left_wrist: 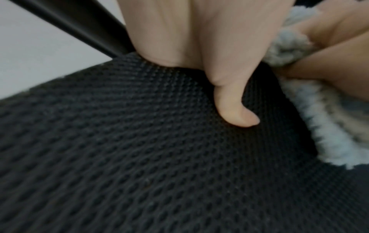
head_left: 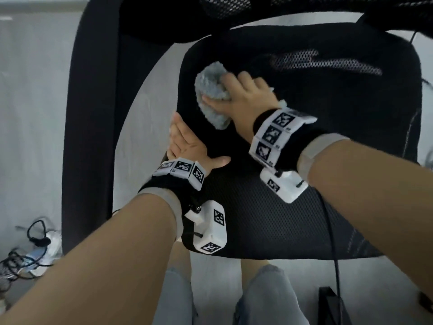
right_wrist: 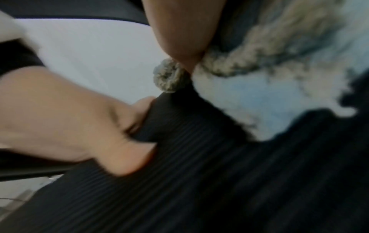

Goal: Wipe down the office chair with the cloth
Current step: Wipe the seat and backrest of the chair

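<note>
The black mesh seat [head_left: 293, 207] of the office chair fills the head view, its backrest [head_left: 222, 10] at the top. My right hand [head_left: 243, 95] grips a bunched grey fluffy cloth [head_left: 212, 90] and presses it on the seat near the left edge. My left hand [head_left: 187, 144] grips the seat's left edge, thumb [head_left: 220, 161] on top and fingers curled under. In the left wrist view the thumb [left_wrist: 235, 110] lies on the mesh [left_wrist: 159, 165] beside the cloth [left_wrist: 329, 141]. The blurred right wrist view shows the cloth [right_wrist: 269, 94] and my left hand [right_wrist: 79, 126] on the seat edge.
The chair's black left armrest [head_left: 89, 113] stands beside the seat. A tangle of cables with a white device [head_left: 32, 249] lies on the pale floor at lower left. A black cable [head_left: 332, 242] hangs over the seat's front. My legs in jeans [head_left: 264, 299] stand before the chair.
</note>
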Motion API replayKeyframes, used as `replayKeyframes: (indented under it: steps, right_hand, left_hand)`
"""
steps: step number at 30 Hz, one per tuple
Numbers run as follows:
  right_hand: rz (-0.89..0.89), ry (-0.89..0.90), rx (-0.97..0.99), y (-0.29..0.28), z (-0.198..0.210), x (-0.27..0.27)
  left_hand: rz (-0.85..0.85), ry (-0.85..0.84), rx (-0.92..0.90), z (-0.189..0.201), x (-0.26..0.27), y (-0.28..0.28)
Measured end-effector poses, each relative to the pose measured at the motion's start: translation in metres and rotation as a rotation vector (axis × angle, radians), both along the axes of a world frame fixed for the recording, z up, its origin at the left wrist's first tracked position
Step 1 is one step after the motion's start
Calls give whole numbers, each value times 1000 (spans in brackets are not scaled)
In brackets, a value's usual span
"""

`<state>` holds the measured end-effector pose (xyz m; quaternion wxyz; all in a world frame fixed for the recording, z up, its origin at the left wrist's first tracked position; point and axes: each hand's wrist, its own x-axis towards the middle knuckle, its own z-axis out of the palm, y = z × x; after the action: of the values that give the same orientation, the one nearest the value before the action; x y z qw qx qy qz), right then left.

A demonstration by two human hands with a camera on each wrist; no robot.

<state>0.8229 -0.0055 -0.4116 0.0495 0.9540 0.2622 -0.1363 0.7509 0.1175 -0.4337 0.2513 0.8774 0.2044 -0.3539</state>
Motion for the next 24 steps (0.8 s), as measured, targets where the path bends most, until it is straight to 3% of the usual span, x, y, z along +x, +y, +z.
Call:
replayKeyframes:
  steps: [1,2,3,5,6,8,10,12,13,15,17,18,21,24]
  right_hand:
    - [-51,65,-42,-9,-5,9]
    - [-232,99,-41,-17,-4,20]
    - [-447,82,-10,-19,-1,28]
    - [-649,5,18,-9,2,29]
    - [-592,25,7,3,2,21]
    - [-278,141,52,27,3,-6]
    - [-74,62,117,34,10,-24]
    - [38,12,48,27,6,-7]
    - [18,52,10,20,-2,6]
    - [-268,-8,-2,19,-21,37]
    - [-445,-89,-42,26,-7,43]
    - [-439,-38,-32,34,1,39]
    - [-4,56,33,37,-10,-14]
    - [1,21,34,33,7,-14]
  left_hand:
    - [-5,20,-10,1,2,1]
    - [-3,32,-13,3,3,1]
    - [9,37,-15,5,5,0]
    - [56,15,0,3,5,-5]
    - [86,-23,28,1,5,-6]
    - [141,-129,107,-4,2,-11]
    - [144,-143,107,-6,3,-12]
    - [112,-95,53,-6,3,-9]
    - [87,-57,31,-5,5,-6]
    - [78,-13,17,-4,7,-8]
    - [112,-55,45,-6,9,-9]
    - [124,-95,59,-8,9,-9]
    - [45,-75,53,-8,7,-6]
    - [63,-90,89,-9,4,-4]
